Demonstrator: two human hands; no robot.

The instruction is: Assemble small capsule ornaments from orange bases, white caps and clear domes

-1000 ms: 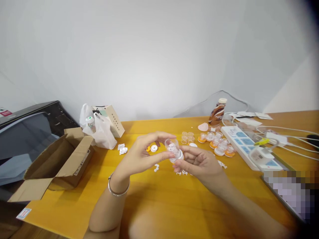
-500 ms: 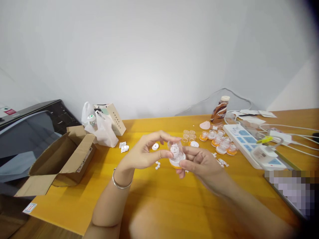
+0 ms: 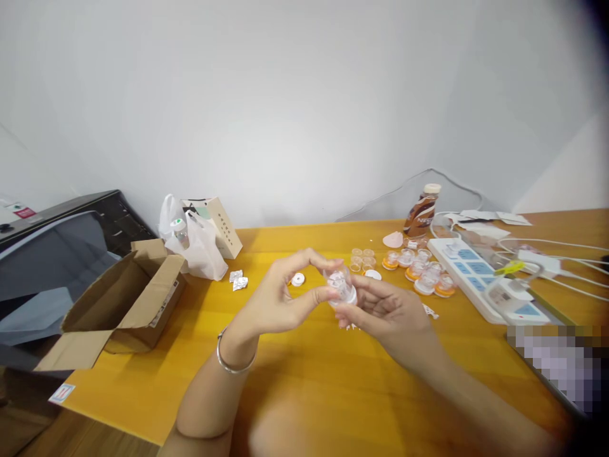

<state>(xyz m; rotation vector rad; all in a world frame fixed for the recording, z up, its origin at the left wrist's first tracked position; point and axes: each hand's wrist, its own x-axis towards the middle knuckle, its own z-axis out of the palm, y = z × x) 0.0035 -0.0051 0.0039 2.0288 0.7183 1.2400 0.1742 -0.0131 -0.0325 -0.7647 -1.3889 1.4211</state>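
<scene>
Clear plastic is catching the light between the two hands in the head view: a small transparent capsule (image 3: pixel 341 285) with something pale inside is being held above the yellow table (image 3: pixel 304 387). The left hand (image 3: pixel 278 298) is pinching the capsule from its side, thumb tip and fingertips (image 3: pixel 328 265) closing on the domed top, while a silver bracelet (image 3: pixel 233 355) is sitting on that wrist. The right hand (image 3: pixel 387 311) is gripping the capsule's lower part, fingers curled under and around the white base, so both hands are meeting on the one piece and touching it at the same time.

Just beyond the left hand's fingers a white disc (image 3: pixel 297 279) is lying flat on the table. Further to that hand's outer side two crumpled foil packets (image 3: pixel 238 280) are lying, then a white plastic bag (image 3: pixel 197 251) leaning against a beige carton, and an open cardboard box (image 3: pixel 124 298) is standing well apart at the table's edge. Beyond the right hand a cluster of finished capsules (image 3: pixel 423 276) on orange bases is sitting near some empty clear cups (image 3: pixel 361 257). Past these a brown drink bottle (image 3: pixel 421 212) is standing upright, and a white power strip (image 3: pixel 480 279) with cables is stretching along the right hand's outer side
</scene>
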